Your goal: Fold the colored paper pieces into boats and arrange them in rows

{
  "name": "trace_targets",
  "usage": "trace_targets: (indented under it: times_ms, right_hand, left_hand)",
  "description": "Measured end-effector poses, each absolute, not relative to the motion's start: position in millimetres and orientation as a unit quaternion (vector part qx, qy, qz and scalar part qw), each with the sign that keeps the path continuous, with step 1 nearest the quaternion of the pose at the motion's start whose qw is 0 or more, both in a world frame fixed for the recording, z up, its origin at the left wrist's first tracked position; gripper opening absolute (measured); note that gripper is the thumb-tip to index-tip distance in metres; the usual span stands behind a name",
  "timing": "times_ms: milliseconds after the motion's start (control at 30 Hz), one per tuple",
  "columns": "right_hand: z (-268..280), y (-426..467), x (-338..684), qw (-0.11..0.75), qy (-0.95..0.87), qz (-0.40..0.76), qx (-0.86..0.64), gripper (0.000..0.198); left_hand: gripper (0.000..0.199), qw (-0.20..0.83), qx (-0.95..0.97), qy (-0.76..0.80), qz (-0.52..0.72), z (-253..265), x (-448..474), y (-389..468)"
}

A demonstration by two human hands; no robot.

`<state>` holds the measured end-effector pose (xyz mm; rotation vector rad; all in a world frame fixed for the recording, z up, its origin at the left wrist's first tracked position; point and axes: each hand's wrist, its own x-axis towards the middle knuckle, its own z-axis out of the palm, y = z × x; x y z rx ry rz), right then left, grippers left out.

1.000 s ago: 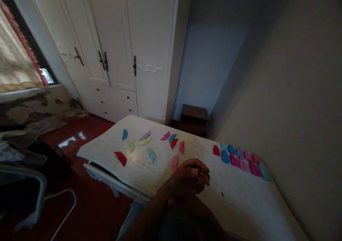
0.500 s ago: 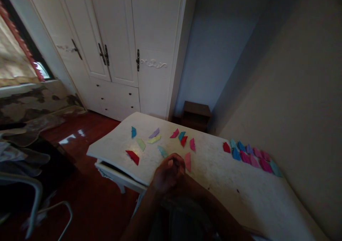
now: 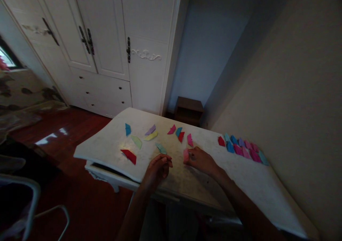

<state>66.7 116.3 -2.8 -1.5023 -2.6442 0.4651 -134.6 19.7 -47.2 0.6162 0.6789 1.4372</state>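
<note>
My right hand (image 3: 201, 160) reaches over the table, thumb and fingers closed on the sides of a pink folded paper boat (image 3: 186, 155). My left hand (image 3: 157, 169) hovers at the table's front edge, its fingers loosely bent and apart, with nothing visible in them. Just beyond it lies a pale turquoise paper boat (image 3: 161, 148). A bright pink paper boat (image 3: 190, 139) lies beyond my right hand. Farther left are a red paper boat (image 3: 129, 156), a light green one (image 3: 136, 141) and a yellow one (image 3: 151, 136).
Two rows of colourful paper boats (image 3: 242, 149) sit along the wall on the right of the white table (image 3: 101, 141). Behind the table stand a white wardrobe (image 3: 149, 80) and a small brown cabinet (image 3: 189, 105). A metal chair frame (image 3: 34, 194) is at lower left.
My hands, together before, have separated. The right hand has moved right and taken hold of the pink paper boat; the left stays near the front edge. The view has turned slightly right.
</note>
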Motion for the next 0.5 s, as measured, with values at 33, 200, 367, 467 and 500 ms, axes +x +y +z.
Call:
trace_targets:
  times_ms: [33,200,367,467,500]
  right_hand:
    - [-4.4,114.1,63.7,0.032,-0.853,0.141,-0.501,0.029]
    - [-14.2,108.3,52.1,0.072,-0.829,0.106,-0.544,0.013]
    - [-19.9,110.9,59.3,0.099,-0.851,0.120,-0.502,0.008]
    - [-22.6,110.4,67.3,0.138,-0.871,0.134,-0.451,0.016]
    - [-23.3,109.8,69.9,0.148,-0.876,0.138,-0.437,0.018]
  left_hand:
    - [0.031,0.652,0.283,0.314,0.629,-47.0,-133.4,20.0]
    - [0.033,0.589,0.374,0.395,0.598,-46.5,-125.5,20.6]
    - [0.033,0.532,0.442,0.450,0.564,-46.8,-121.2,17.8]
    - [0.033,0.521,0.451,0.460,0.560,-45.4,-120.8,16.4]
    - [0.033,0.517,0.452,0.463,0.560,-45.0,-120.7,16.3]
